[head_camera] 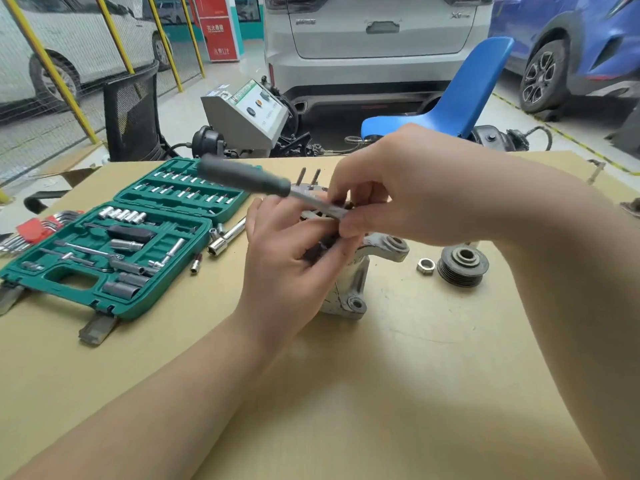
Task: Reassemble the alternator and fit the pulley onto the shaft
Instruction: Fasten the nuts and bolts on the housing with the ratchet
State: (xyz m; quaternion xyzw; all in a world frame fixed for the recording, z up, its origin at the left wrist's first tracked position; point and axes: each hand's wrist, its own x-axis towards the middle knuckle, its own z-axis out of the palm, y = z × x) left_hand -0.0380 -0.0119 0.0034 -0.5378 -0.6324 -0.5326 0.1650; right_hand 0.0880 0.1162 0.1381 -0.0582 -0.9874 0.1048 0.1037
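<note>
Parked cars fill the workshop behind, a silver one point(377, 46) straight ahead and a blue one point(571, 46) to the right, with a blue chair point(460, 98) and a grey control-panel machine point(249, 112) standing just past the cardboard-covered counter point(346, 393). On the counter's left lies an open green socket set case point(114, 251), its trays full of sockets and bits, with red-holdered hex keys point(38, 230) beyond its left edge and a few loose sockets point(220, 242) beside its right edge. At the centre stands the alternator point(353, 271), its silver mounting lugs showing below the hands, two studs rising from its far side. The left hand point(294, 251) grips the alternator's body from the near side. The right hand point(398, 188) pinches the metal shank of a grey-handled screwdriver point(249, 180) lying across the top of the housing. Right of the alternator, apart from it, sits the grooved pulley point(463, 262), with a hex nut point(426, 266) just beside it.
</note>
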